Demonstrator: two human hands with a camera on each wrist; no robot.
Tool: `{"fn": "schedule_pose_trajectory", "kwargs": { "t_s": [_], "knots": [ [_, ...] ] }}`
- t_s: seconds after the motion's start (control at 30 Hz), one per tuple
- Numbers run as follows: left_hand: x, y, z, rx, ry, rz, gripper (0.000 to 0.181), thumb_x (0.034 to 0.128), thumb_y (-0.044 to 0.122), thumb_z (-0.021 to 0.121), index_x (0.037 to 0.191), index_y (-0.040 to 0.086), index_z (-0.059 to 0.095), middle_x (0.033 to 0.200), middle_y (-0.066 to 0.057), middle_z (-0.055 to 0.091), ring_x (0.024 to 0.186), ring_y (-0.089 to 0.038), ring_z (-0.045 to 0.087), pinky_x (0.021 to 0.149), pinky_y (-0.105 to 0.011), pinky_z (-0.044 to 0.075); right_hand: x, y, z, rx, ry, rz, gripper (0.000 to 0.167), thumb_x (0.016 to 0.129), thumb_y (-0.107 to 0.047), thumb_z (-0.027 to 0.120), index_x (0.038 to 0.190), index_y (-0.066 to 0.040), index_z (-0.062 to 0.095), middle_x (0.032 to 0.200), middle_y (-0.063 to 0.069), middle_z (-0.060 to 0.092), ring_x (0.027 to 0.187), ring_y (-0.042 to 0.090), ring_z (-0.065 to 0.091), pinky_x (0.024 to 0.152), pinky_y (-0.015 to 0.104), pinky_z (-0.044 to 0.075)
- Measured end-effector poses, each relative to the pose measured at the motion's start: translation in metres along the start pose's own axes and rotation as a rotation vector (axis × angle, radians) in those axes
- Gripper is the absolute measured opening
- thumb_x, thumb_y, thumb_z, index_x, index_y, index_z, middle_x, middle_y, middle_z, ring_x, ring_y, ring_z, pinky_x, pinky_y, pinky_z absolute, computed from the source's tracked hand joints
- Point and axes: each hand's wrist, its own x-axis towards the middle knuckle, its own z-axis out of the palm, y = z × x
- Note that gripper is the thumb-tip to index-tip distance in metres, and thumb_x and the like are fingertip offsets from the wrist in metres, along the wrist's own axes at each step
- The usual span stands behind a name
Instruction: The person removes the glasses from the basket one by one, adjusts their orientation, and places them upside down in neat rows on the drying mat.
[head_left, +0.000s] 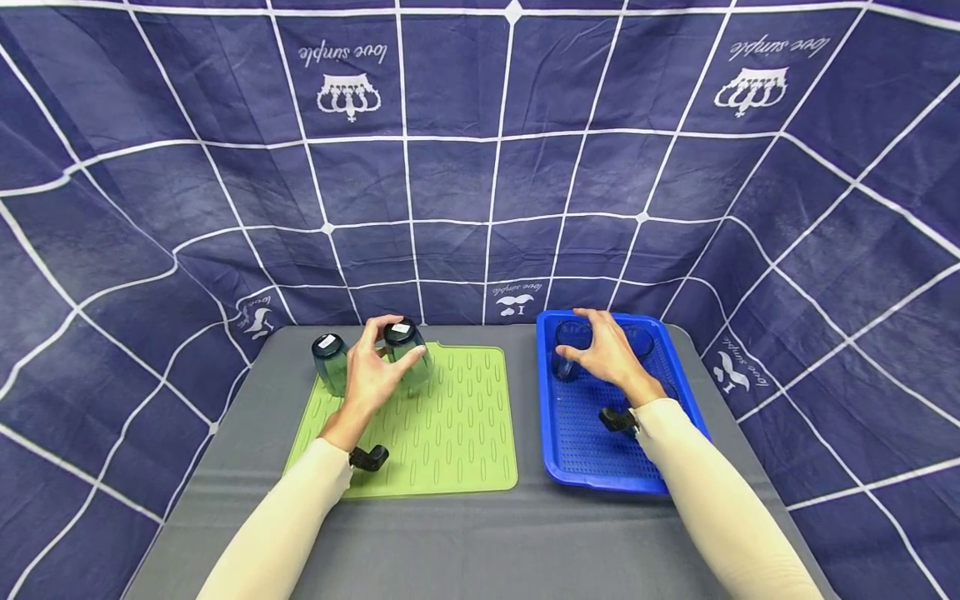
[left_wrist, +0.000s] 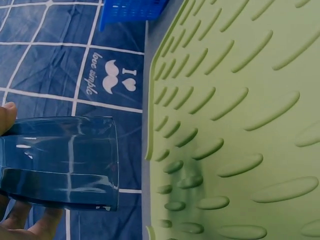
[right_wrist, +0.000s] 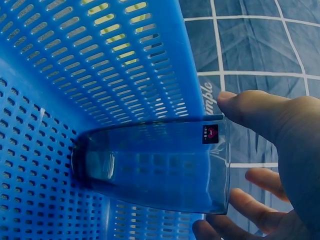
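Upside down in my left hand (head_left: 371,367) is a blue-green glass (head_left: 414,360), pinched near its base between thumb and fingers. Its rim hangs just off the green mat (head_left: 457,425) in the left wrist view, where the glass (left_wrist: 60,162) lies sideways across the picture. Another inverted glass (head_left: 331,367) stands left of that hand. My right hand (head_left: 606,354) is spread around the top of a blue glass (right_wrist: 155,162) inside the blue basket (head_left: 577,479). In the right wrist view a small gap shows between thumb and rim; finger contact is unclear.
A second clear glass (head_left: 639,340) stands in the basket behind my right hand. Mat and basket lie side by side on a grey table (head_left: 480,542), with a strip of tabletop between them. A blue checked cloth (head_left: 450,183) hangs behind and at both sides.
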Motion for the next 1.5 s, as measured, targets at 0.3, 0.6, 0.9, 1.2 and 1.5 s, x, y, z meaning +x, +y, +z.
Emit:
{"fn": "schedule_pose_trajectory", "kwargs": {
  "t_s": [0.3, 0.6, 0.9, 1.2, 1.5],
  "knots": [
    [0.002, -0.009, 0.001, 0.03, -0.012, -0.021, 0.069, 0.0858, 0.016, 0.107, 0.145, 0.016, 0.072, 0.141, -0.01, 0.081, 0.126, -0.024, 0.074, 0.105, -0.059, 0.068, 0.001, 0.001, 0.0, 0.015, 0.007, -0.022, 0.087, 0.094, -0.032, 0.094, 0.163, 0.005, 0.056, 0.16, 0.039, 0.061, 0.152, 0.057, 0.056, 0.13, 0.073, 0.045],
    [0.004, -0.018, 0.004, 0.083, -0.018, -0.054, 0.068, 0.0865, 0.018, 0.106, 0.145, 0.019, 0.072, 0.136, -0.011, 0.082, 0.124, -0.022, 0.074, 0.099, -0.043, 0.065, 0.002, -0.001, 0.001, 0.011, 0.001, -0.018, 0.087, 0.094, -0.031, 0.095, 0.164, 0.005, 0.056, 0.159, 0.038, 0.062, 0.15, 0.057, 0.058, 0.129, 0.072, 0.046],
    [0.007, -0.029, 0.008, 0.111, -0.025, -0.066, 0.068, 0.087, 0.018, 0.106, 0.146, 0.018, 0.071, 0.137, -0.012, 0.083, 0.125, -0.027, 0.076, 0.09, -0.019, 0.052, 0.006, 0.007, 0.006, -0.002, -0.012, -0.004, 0.09, 0.095, -0.037, 0.096, 0.165, 0.003, 0.056, 0.161, 0.036, 0.062, 0.152, 0.055, 0.057, 0.131, 0.07, 0.045],
    [0.006, -0.037, 0.011, 0.151, -0.022, -0.067, 0.07, 0.0853, 0.018, 0.106, 0.146, 0.017, 0.072, 0.136, -0.015, 0.084, 0.124, -0.036, 0.079, 0.09, -0.027, 0.049, 0.002, -0.002, 0.004, -0.019, -0.016, 0.004, 0.088, 0.097, -0.033, 0.095, 0.165, 0.005, 0.055, 0.163, 0.038, 0.059, 0.155, 0.058, 0.055, 0.132, 0.071, 0.044],
    [0.007, -0.039, 0.018, 0.168, -0.034, -0.083, 0.071, 0.0854, 0.02, 0.107, 0.146, 0.019, 0.071, 0.137, -0.014, 0.084, 0.129, -0.036, 0.079, 0.101, -0.048, 0.056, 0.015, 0.031, 0.022, 0.015, 0.033, -0.029, 0.095, 0.089, -0.046, 0.1, 0.162, -0.001, 0.06, 0.158, 0.036, 0.065, 0.149, 0.058, 0.059, 0.127, 0.07, 0.048]
  ]
}}
